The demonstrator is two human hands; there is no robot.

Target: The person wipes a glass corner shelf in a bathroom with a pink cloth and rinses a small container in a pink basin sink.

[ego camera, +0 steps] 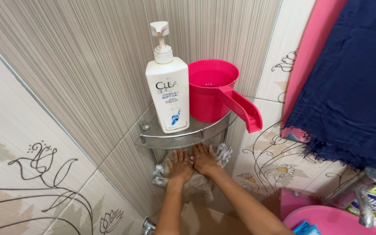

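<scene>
Grip: the left hand [180,166] and the right hand [204,159] are laid flat, fingers spread, side by side. Both are pressed down on a pale wet cloth [196,185]. Nothing is pinched or closed on.
Where the cloth is: it is spread over the lower glass shelf [223,153], in the wall corner, under the upper glass shelf [170,138]. Some of it is hung over the front edge.
How the cloth handles: it is judged to be soft, floppy and light, a bit heavier when wet, and maybe slippery on glass. It is best taken by a bunched edge near the front of the shelf.
How the cloth looks: greyish white, crumpled, shiny with wet or foam at the shelf's edges.
Top shelf: a white pump bottle [168,93] is stood at the left, just beside a pink scoop [214,91] whose handle is stuck out past the front edge.
Nearby: a dark blue towel [349,82] is hung at the right, and a metal tap [364,204] is seen below it.
</scene>
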